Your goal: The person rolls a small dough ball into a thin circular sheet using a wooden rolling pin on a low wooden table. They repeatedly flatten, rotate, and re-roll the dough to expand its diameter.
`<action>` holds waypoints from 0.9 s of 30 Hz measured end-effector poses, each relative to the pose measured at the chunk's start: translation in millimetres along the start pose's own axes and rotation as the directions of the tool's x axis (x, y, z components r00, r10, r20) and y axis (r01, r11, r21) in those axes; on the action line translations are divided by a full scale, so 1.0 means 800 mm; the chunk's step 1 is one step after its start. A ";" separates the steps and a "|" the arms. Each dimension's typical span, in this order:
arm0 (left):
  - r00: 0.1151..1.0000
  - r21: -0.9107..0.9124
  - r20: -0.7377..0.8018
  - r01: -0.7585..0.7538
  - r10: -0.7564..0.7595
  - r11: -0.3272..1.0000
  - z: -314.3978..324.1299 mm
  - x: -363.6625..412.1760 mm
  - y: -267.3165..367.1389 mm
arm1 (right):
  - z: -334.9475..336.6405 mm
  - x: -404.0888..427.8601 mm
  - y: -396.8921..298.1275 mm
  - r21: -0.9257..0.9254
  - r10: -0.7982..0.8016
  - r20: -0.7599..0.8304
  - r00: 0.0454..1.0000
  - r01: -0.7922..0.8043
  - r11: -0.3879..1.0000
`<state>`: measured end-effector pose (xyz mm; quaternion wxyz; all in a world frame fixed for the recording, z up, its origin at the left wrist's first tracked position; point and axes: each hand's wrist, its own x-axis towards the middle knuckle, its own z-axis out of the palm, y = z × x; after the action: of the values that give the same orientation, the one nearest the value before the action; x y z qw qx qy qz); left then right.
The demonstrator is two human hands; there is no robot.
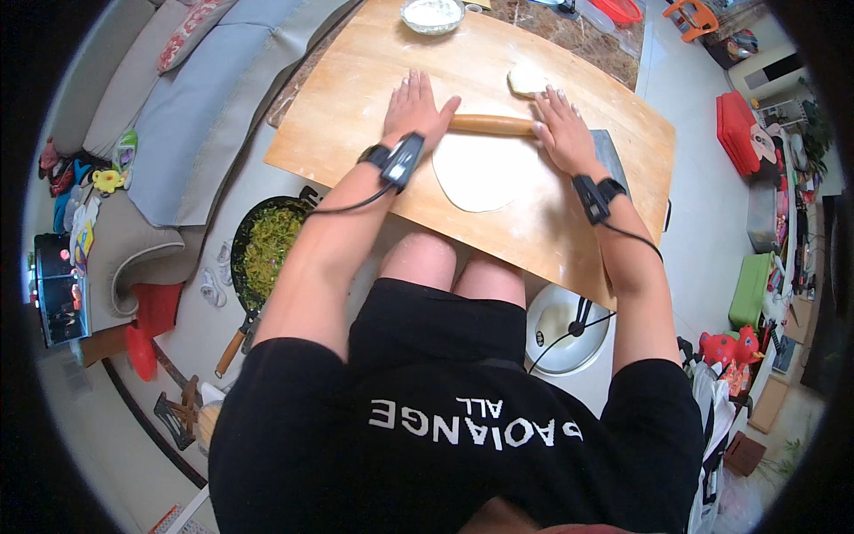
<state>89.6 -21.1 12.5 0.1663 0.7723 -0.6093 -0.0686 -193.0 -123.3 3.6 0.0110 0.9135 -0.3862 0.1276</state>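
Observation:
A wooden rolling pin (492, 125) lies across the far part of a thin, flat, pale dough sheet (484, 177) on a floured wooden board (347, 113). Over the pin's left end rests the palm of my left hand (410, 110), fingers straight, thumb out to the side. My right hand (564, 133) lies flat over the other end, which it hides. Just beyond the right fingertips sits a smaller piece of dough (527, 81). A flat grey object (610, 157), possibly a blade, is partly hidden behind my right wrist.
A glass bowl of white powder (432, 17) stands at the board's far edge. Below the board, a black pan of chopped green filling (267, 247) is on the left and a white basin (567, 334) on the right. Cables run from both wrist devices. A sofa (193, 100) flanks the left.

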 end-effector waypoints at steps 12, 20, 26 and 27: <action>0.979 0.151 0.131 -0.178 0.159 0.972 -0.003 -0.138 0.001 | -0.036 -0.106 -0.027 0.090 -0.203 0.088 0.975 0.196 0.977; 0.997 0.017 -0.016 -0.070 0.070 0.997 0.013 0.019 0.004 | -0.001 0.001 0.009 0.030 0.038 -0.030 0.999 -0.038 0.999; 0.947 0.052 0.190 -0.272 0.258 0.961 -0.020 -0.129 -0.012 | -0.043 -0.138 -0.048 0.304 -0.132 0.047 0.990 0.112 0.946; 0.942 0.076 0.177 -0.301 0.285 0.950 -0.025 -0.160 -0.015 | -0.052 -0.158 -0.055 0.229 -0.205 0.056 0.977 0.187 0.955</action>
<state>75.2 108.1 14.8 0.0844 0.6722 -0.7317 -0.0752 -255.3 1.4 17.2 -0.0942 0.9471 -0.2770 0.1320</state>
